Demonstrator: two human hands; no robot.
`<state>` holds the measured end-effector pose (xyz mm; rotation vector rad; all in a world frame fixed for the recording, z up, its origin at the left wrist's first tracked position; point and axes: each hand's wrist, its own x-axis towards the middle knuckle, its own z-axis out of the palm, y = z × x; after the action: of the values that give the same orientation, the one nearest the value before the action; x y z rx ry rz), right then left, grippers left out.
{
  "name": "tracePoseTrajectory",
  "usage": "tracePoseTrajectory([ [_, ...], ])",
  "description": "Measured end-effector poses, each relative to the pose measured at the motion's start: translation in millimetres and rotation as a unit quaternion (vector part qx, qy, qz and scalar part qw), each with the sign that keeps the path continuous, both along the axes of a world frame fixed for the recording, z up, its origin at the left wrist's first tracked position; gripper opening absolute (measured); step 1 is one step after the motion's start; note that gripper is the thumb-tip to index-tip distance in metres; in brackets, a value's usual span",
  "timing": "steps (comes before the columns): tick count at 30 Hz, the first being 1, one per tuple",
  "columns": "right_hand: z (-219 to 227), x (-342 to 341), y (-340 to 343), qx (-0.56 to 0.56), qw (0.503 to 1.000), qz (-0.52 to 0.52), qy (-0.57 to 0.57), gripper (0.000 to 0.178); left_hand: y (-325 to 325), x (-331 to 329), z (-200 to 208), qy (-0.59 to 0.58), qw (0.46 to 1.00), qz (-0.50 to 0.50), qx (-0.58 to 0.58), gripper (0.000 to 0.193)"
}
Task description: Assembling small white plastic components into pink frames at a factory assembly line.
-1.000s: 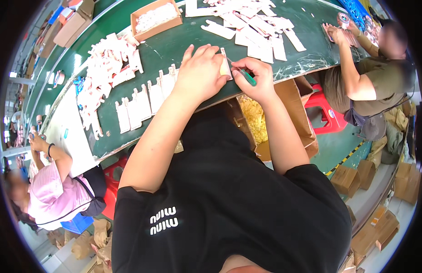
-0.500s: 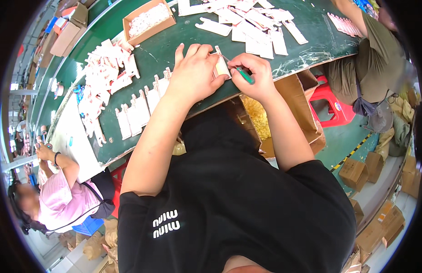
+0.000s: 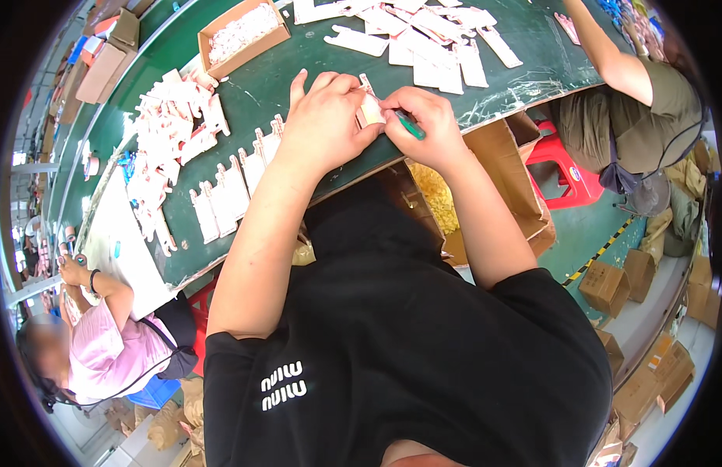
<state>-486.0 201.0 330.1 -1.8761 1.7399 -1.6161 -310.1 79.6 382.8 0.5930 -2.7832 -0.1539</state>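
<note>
Near the table's front edge, my left hand (image 3: 323,121) is closed on a flat white piece (image 3: 370,110) with a narrow pinkish tab and a pale yellow face. My right hand (image 3: 429,131) grips a slim green-handled tool (image 3: 410,124). Its fingertips meet the right edge of the piece, and they hide the tool's working end. Left of my left hand, several similar white pieces (image 3: 231,192) stand in a slanting row. A loose heap of white and pinkish pieces (image 3: 165,128) lies further left.
More flat white pieces (image 3: 423,48) are scattered at the table's far side, beside a cardboard box of small parts (image 3: 281,33). Below the edge, an open carton (image 3: 501,167) holds yellow bits (image 3: 435,194). Co-workers sit at left (image 3: 115,335) and right (image 3: 649,117), near a red stool (image 3: 583,183).
My right hand has shifted slightly left, its fingertips now against the piece. The right co-worker's arm has moved over the pinkish pieces there. The whole view has shifted a little.
</note>
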Motion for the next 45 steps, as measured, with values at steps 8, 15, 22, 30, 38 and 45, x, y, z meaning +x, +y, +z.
tracePoseTrajectory([
  [8,6.4,0.2,-1.1,0.014,1.0,0.018,0.005,0.012,-4.4,-0.6,-0.5,0.013,1.0,0.002,0.008,0.045],
  [15,-1.0,-3.1,-1.9,0.011,0.999,0.024,0.019,0.014,-12.4,-10.4,20.8,-0.074,0.996,0.019,0.052,0.049],
  [22,-0.9,-5.4,-2.1,0.016,0.999,0.035,0.021,0.013,-22.1,-18.3,22.8,-0.1,0.994,0.005,0.043,0.049],
  [30,3.3,-5.7,-3.5,0.026,0.999,0.036,-0.029,0.007,-31.3,-19.7,16.0,-0.067,0.996,-0.014,0.058,0.056],
  [38,7.4,-6.2,-3.1,0.044,0.998,0.04,-0.004,0.006,-30.2,-21.7,23.1,-0.068,0.995,-0.03,0.068,0.049],
  [45,6.9,-9.3,-5.6,0.036,0.995,0.087,-0.03,0.01,-38.5,-19.7,10.7,-0.007,0.996,-0.053,0.069,0.052],
])
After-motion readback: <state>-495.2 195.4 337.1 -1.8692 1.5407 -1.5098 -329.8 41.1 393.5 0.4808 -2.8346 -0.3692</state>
